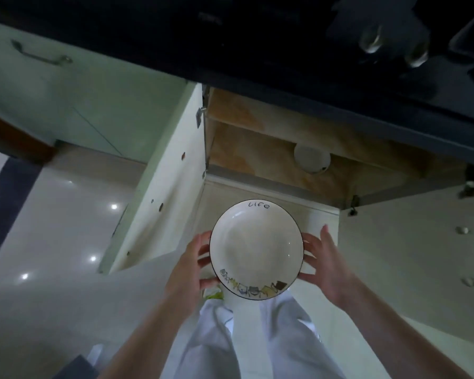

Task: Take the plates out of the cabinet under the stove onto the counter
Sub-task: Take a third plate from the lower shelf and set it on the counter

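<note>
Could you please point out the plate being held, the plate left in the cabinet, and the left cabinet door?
held plate (pixel 256 248): head view, centre of its white well.
plate in the cabinet (pixel 311 159): head view, middle of its visible face.
left cabinet door (pixel 163 195): head view, inner face.

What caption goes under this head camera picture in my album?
Both hands, left hand and right hand, hold a plate before the open cabinet.

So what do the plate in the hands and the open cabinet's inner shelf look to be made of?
The plate looks like glazed ceramic: glossy white surface with highlights, a thin dark rim line, printed lettering and small cartoon figures. It could be melamine; the look alone doesn't settle it. The cabinet shelf looks like board with a tan marbled or wood-pattern laminate, matte, with a pale grey front edge strip.
</note>
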